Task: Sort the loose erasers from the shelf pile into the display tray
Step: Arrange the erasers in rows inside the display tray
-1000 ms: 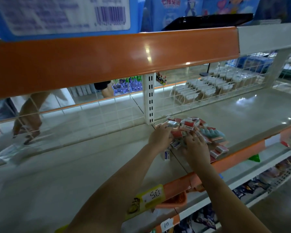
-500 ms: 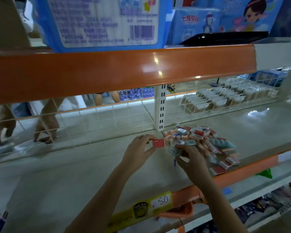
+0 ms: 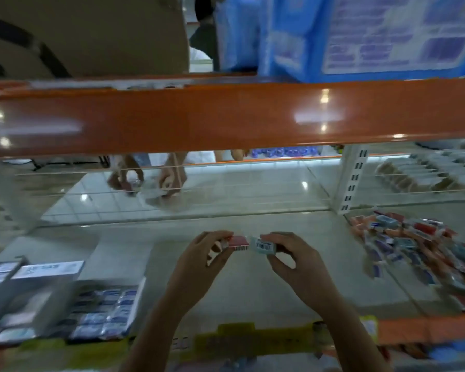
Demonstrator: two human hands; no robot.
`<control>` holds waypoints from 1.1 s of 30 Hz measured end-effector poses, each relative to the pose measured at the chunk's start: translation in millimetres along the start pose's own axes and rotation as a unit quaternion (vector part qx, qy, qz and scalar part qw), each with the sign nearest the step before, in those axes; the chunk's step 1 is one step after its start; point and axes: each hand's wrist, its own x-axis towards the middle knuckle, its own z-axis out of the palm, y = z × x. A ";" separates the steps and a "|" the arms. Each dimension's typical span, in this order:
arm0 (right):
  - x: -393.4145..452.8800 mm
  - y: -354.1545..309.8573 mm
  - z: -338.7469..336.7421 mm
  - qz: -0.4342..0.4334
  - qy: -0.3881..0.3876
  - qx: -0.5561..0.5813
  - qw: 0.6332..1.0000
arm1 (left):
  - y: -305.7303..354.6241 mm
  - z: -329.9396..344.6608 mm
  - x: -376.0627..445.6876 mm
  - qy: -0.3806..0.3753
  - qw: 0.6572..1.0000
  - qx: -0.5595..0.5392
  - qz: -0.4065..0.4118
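- The left hand (image 3: pixel 199 260) pinched a red eraser (image 3: pixel 236 242) between thumb and fingertips, barcode side up, probably so the label could be read.
- The right hand (image 3: pixel 293 260) pinched a pale blue eraser (image 3: pixel 262 245) the same way, its barcode sticker also facing the camera.
- The two erasers were held just beside each other, end to end, above the bare middle of the shelf (image 3: pixel 239 285); that looked like a comparison of types before sorting, though this is a judgement.
- The pile (image 3: pixel 414 248) of loose erasers lay to the right on the shelf, well apart from the hands, with red, blue and orange wrappers mixed together, so most of the sorting seemed still to be done.
- The tray (image 3: pixel 102 310) sat at the lower left near the shelf's front edge, with rows of dark blue packets already lined up in it; the picture was blurred there, so its compartments could not be told apart.
- A grey box (image 3: pixel 24 288) stood just left of the tray.
- Both erasers were between pile and tray, so the likely next step was to carry them leftward to matching rows.
- The small, slick wrappers could slip from such a light fingertip hold.
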 end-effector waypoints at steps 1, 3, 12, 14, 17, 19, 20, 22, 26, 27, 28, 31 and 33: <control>2.4 -9.0 12.8 -0.006 -0.006 0.003 1.000 | -7.5 -13.6 -6.3 0.006 1.000 0.003 -0.011; 8.5 -30.3 39.4 -0.007 -0.016 0.026 1.000 | -23.1 -42.5 -18.5 0.019 0.999 0.004 -0.028; 33.3 -112.7 150.5 0.084 -0.099 0.114 0.985 | -92.8 -156.2 -68.5 0.022 0.994 -0.008 -0.108; 35.5 -125.1 173.8 0.097 -0.119 0.144 0.978 | -111.5 -174.2 -77.8 0.031 0.992 -0.009 -0.126; 39.5 -140.2 206.7 0.114 -0.148 0.161 0.969 | -135.9 -199.0 -90.5 0.045 0.989 0.001 -0.141; 42.4 -149.3 226.3 0.116 -0.174 0.159 0.965 | -150.0 -214.8 -98.2 0.042 0.988 -0.002 -0.150; 44.2 -153.4 235.3 0.113 -0.192 0.155 0.963 | -156.9 -222.4 -101.6 0.041 0.987 -0.002 -0.154; 47.7 -160.2 250.8 0.109 -0.225 0.139 0.958 | -168.8 -236.1 -107.8 0.050 0.985 -0.007 -0.166; 57.0 -171.9 271.0 0.080 -0.250 0.090 0.961 | -182.7 -255.8 -119.3 0.074 0.978 -0.029 -0.191; 59.4 -174.1 273.8 0.075 -0.253 0.084 0.961 | -184.8 -258.8 -121.6 0.082 0.977 -0.029 -0.197; 61.6 -175.2 276.4 0.073 -0.258 0.085 0.960 | -187.3 -261.1 -123.6 0.092 0.975 -0.029 -0.202; 67.6 -176.5 281.7 0.065 -0.286 0.084 0.952 | -190.3 -264.3 -126.5 0.113 0.968 -0.033 -0.222; 73.0 -177.0 285.6 0.051 -0.305 0.081 0.947 | -190.8 -265.5 -126.7 0.108 0.965 -0.023 -0.237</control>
